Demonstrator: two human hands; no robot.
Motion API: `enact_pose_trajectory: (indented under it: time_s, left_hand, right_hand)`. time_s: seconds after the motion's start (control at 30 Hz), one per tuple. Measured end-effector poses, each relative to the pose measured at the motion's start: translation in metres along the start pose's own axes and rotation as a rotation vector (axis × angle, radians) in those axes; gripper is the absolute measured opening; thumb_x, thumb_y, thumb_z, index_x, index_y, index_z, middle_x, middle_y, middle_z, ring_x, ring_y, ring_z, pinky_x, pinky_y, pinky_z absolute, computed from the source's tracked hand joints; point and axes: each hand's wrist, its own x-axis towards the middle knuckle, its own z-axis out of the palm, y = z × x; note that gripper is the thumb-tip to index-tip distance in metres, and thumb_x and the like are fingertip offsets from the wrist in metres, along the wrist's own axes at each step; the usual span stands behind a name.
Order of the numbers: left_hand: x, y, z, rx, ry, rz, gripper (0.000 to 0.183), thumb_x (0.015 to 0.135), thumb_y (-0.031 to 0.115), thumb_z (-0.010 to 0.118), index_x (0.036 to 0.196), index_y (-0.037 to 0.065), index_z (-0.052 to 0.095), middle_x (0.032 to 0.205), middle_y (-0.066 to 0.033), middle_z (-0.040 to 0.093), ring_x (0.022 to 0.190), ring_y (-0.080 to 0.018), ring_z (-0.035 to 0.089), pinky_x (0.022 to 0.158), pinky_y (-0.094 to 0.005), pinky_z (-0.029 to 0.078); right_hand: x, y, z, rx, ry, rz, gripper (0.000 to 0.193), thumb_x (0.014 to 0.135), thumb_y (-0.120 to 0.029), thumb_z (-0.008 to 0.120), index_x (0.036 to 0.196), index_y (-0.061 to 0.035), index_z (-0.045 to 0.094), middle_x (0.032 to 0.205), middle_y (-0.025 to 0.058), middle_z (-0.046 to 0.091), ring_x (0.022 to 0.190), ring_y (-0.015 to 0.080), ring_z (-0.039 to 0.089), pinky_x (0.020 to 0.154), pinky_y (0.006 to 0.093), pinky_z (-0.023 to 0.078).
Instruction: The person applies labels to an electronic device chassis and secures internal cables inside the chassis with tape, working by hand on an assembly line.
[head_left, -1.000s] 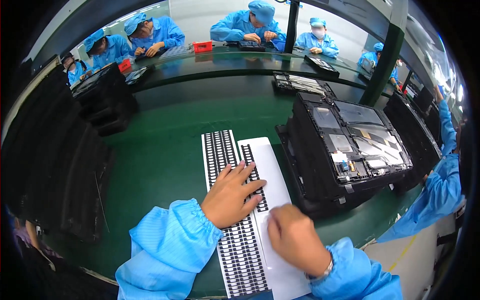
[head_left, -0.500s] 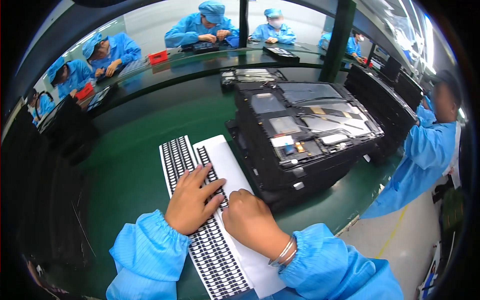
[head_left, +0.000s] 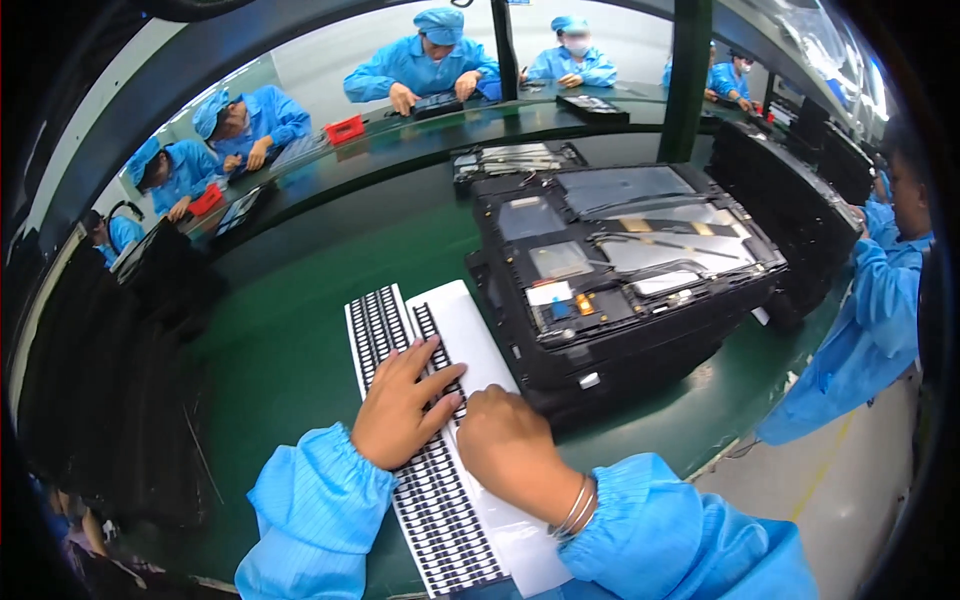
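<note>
A long white sheet [head_left: 455,545] covered with rows of small black stickers lies on the green table, running away from me. My left hand [head_left: 398,405] rests palm down across it, fingers spread. Along its right side a blank white paper [head_left: 462,315] is partly peeled or laid alongside; I cannot tell which. My right hand [head_left: 508,438] is curled closed at the boundary of the two, with its knuckles up. Whatever its fingertips pinch is hidden under the hand. Metal bangles circle the right wrist.
A stack of black foam trays [head_left: 600,370] holding electronic parts stands right of the sheet, with another tray [head_left: 515,160] behind it. Dark stacks [head_left: 110,390] rise at the left. A green post [head_left: 686,85] stands at the back. Co-workers in blue sit across and stand at the right.
The whole view has shifted, so things sit slightly farther right and lower. Both hands keep nearly the same place on the sheet. Across the bench, a co-worker's hands have moved apart.
</note>
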Motion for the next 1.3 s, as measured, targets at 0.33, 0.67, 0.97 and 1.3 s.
enact_pose_trajectory:
  time_s: [0.33,0.67,0.97,1.3]
  left_hand:
    - [0.003,0.001,0.003,-0.042,0.041,-0.013,0.036,0.075,0.021,0.058,0.109,0.011,0.055,0.124,-0.0195,0.040,0.114,-0.0362,0.037,0.097,-0.0442,0.027]
    - [0.040,0.096,-0.079,-0.081,0.489,0.698,0.037,0.061,0.005,0.067,0.095,-0.002,0.057,0.098,-0.0151,0.056,0.088,-0.0277,0.054,0.076,-0.0380,0.044]
    - [0.070,0.103,-0.048,-0.080,0.483,0.812,0.028,0.057,0.004,0.061,0.085,0.001,0.063,0.088,-0.0112,0.059,0.079,-0.0240,0.056,0.064,-0.0330,0.046]
    - [0.068,0.105,-0.046,-0.020,0.472,0.801,0.026,0.061,0.004,0.062,0.087,0.002,0.063,0.092,-0.0101,0.058,0.082,-0.0223,0.054,0.069,-0.0327,0.045]
  right_hand:
    - [-0.020,-0.003,-0.078,0.564,-0.200,-0.245,0.012,0.075,-0.009,0.056,0.072,0.0003,0.050,0.065,0.0145,0.051,0.063,0.0263,0.055,0.059,0.0343,0.044]
    - [0.008,0.095,-0.220,0.754,-0.099,-0.067,0.005,0.077,-0.007,0.057,0.077,-0.0021,0.058,0.096,0.0106,0.056,0.090,0.0183,0.050,0.080,0.0294,0.038]
    - [0.023,0.092,-0.208,0.524,-0.192,-0.168,0.004,0.071,-0.008,0.063,0.072,-0.0058,0.060,0.110,0.0152,0.053,0.101,0.0258,0.047,0.088,0.0346,0.029]
    - [0.020,0.087,-0.203,0.435,-0.150,-0.173,0.005,0.071,-0.008,0.062,0.071,-0.0059,0.058,0.110,0.0150,0.052,0.098,0.0275,0.047,0.086,0.0360,0.030]
